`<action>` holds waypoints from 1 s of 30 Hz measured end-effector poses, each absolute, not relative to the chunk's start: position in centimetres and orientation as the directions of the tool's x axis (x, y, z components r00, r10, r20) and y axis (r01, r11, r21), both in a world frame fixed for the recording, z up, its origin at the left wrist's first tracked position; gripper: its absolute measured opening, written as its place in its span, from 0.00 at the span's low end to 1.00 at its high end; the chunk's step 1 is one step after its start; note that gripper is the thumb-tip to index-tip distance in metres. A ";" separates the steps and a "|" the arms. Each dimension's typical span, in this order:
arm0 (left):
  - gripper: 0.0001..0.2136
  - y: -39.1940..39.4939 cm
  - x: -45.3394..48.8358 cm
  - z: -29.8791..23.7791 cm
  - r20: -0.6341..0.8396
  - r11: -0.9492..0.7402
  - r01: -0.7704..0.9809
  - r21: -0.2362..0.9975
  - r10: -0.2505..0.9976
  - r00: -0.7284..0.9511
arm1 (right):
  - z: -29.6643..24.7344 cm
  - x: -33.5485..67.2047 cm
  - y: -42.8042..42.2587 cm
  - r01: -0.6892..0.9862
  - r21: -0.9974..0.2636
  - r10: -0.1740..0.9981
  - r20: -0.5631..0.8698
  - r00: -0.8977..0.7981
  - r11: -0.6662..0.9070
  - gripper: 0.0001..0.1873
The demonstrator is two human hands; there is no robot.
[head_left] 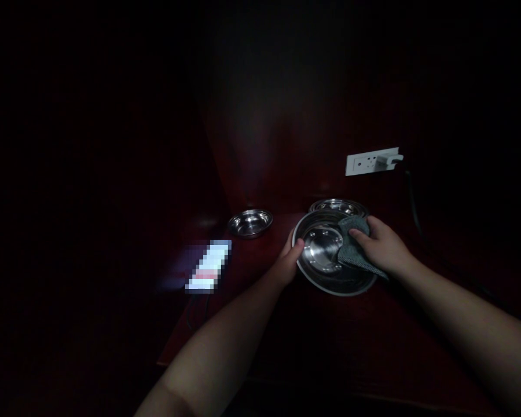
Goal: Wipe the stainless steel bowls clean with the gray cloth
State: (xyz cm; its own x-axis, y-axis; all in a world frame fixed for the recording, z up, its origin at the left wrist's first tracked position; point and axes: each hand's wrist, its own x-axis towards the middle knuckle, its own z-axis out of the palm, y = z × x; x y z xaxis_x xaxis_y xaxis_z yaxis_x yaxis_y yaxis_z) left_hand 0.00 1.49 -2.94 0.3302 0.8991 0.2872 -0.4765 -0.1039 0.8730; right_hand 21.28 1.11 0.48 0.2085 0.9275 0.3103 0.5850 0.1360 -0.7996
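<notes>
A shiny steel bowl (323, 249) is held up, tilted so that its inside faces me. My left hand (290, 259) grips its left rim, with the thumb over the edge and the other fingers hidden behind. My right hand (380, 243) is closed on a grey-green cloth (353, 246), which lies over the bowl's right rim and partly inside it. Just behind, another round steel dish (338, 204) stands on the dark red surface, partly covered by the held bowl. A smaller steel bowl (250, 223) sits apart to the left.
A lit, pixelated screen (211, 266) lies left of my arms, with a thin cable (189, 315) near it. On the back wall is a white socket plate (364, 162) with a plug (393, 159) and hanging cord (412, 202). The surroundings are very dark.
</notes>
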 end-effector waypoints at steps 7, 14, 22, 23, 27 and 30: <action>0.36 0.7 0.4 -2.0 0.384 -0.216 -0.446 0.869 0.862 0.331 | -0.1 21.6 1.6 0.529 -0.838 0.919 0.306 0.248 0.136 0.08; 0.32 -0.1 0.6 -0.7 0.309 -0.165 -0.439 0.883 0.909 0.280 | -0.7 21.7 1.9 0.541 -0.825 0.922 0.323 0.213 0.163 0.09; 0.30 0.2 0.5 -0.6 0.274 -0.119 -0.470 0.875 0.921 0.278 | -0.6 21.6 1.8 0.547 -0.824 0.934 0.296 0.199 0.145 0.10; 0.30 0.2 0.4 -0.6 0.270 -0.115 -0.468 0.876 0.921 0.280 | -0.6 21.6 1.8 0.548 -0.824 0.934 0.296 0.198 0.145 0.10; 0.29 0.4 0.3 -0.8 0.247 -0.091 -0.467 0.879 0.926 0.285 | -0.5 21.6 1.7 0.545 -0.826 0.937 0.292 0.192 0.146 0.10; 0.29 0.6 0.3 -1.0 0.232 -0.070 -0.474 0.878 0.928 0.291 | -0.5 21.6 1.7 0.540 -0.828 0.940 0.290 0.180 0.152 0.10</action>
State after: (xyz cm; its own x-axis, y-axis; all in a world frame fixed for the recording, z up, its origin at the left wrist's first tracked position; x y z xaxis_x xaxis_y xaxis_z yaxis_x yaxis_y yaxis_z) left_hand 0.30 0.57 -1.00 0.2912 0.9282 0.2318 -0.4743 -0.0704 0.8775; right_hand 21.57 1.65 -0.47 0.1798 0.9398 0.2905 0.5400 0.1525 -0.8277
